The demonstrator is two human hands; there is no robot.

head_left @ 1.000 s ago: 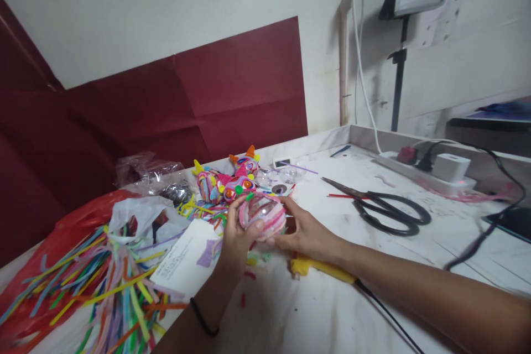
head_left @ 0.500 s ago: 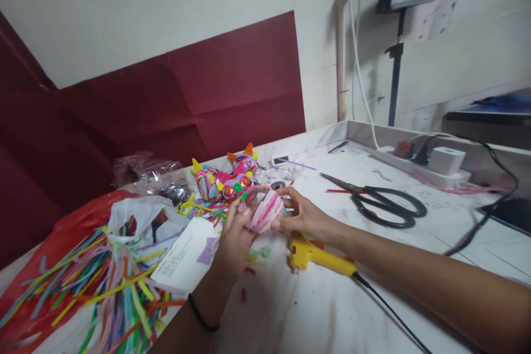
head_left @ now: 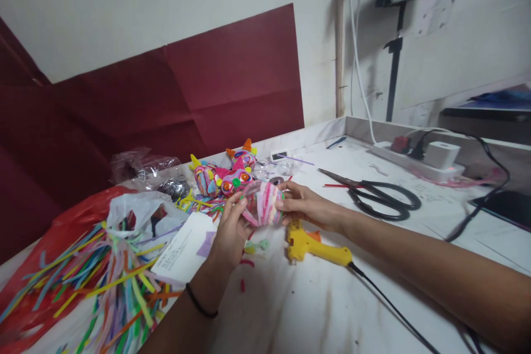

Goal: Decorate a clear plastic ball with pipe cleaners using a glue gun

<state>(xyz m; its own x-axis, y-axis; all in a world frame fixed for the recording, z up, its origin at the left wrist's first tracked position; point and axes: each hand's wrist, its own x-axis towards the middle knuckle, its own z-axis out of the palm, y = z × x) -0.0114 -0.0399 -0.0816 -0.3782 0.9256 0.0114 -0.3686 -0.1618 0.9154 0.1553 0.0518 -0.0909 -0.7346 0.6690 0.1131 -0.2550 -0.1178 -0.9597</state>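
Cupping the ball (head_left: 267, 204) between half-curled fingers, left hand (head_left: 227, 235) and right hand (head_left: 309, 207) opposite, I should press lightly.

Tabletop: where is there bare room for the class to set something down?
The tabletop looks bare in front, between the left forearm and cord; a smaller gap lies between scissors and blue strip. Pipe cleaners, card and bags crowd the left.
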